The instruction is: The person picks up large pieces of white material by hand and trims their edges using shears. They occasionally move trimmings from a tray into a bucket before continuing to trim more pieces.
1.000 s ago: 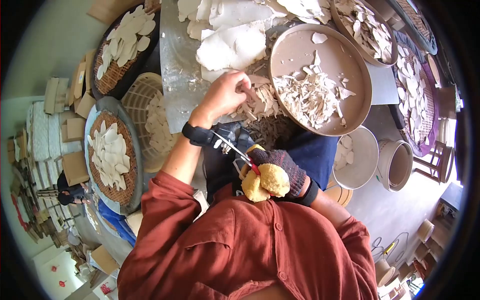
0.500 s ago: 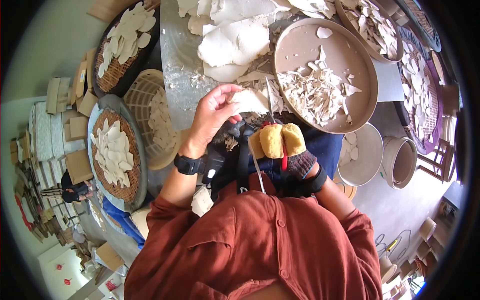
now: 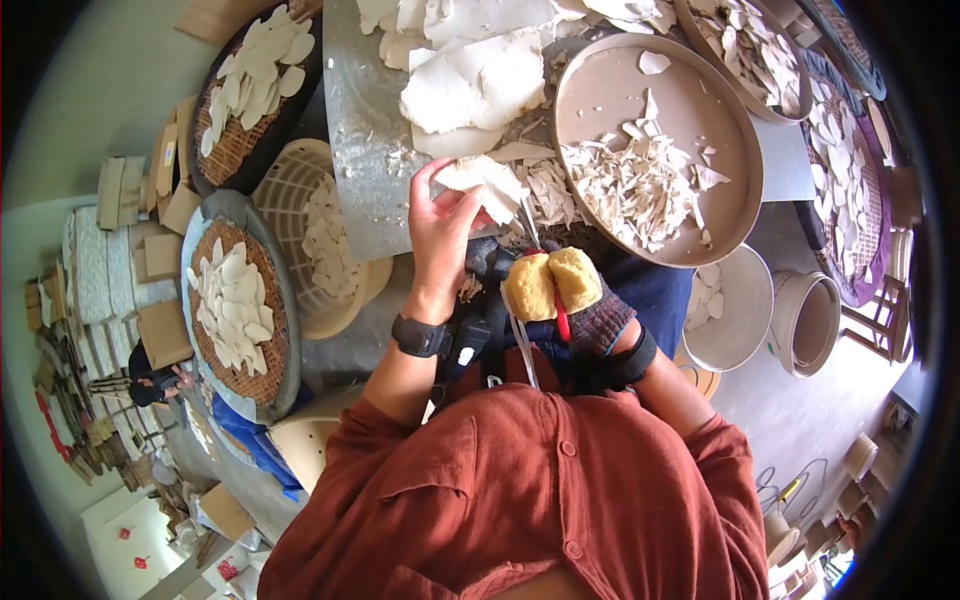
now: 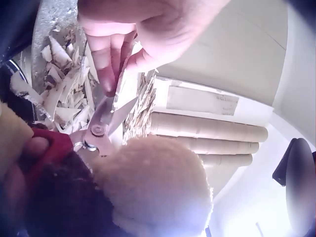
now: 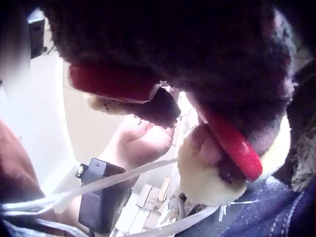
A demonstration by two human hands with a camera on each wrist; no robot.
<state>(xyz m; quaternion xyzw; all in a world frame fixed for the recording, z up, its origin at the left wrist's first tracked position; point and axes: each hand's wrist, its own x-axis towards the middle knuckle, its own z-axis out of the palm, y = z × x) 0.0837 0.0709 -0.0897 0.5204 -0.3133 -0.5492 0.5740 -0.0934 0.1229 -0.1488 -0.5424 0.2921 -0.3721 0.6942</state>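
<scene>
My bare left hand [image 3: 440, 240] pinches a pale, thin sheet piece [image 3: 487, 184] with a rough edge between thumb and fingers, over the near edge of the metal table [image 3: 372, 185]. My right hand [image 3: 606, 322] wears a dark knit glove with yellow spongy pads [image 3: 575, 280] about the fingers. It grips scissors [image 4: 98, 129], whose red handles [image 5: 237, 145] show in the right wrist view. In the left wrist view the blades are parted, with the sheet's edge between them close under the left fingertips.
A round tray [image 3: 612, 90] of pale scraps stands right of the hands. Larger sheets [image 3: 475, 85] lie at the table's back. On the left are a plastic basket [image 3: 280, 185] and a woven tray [image 3: 270, 350] of cut pieces; a white bucket [image 3: 745, 330] stands at right.
The left hand reached into the scrap pile, then raised a sheet piece and turned it upward. The scissors swung from pointing left to pointing forward, meeting the sheet.
</scene>
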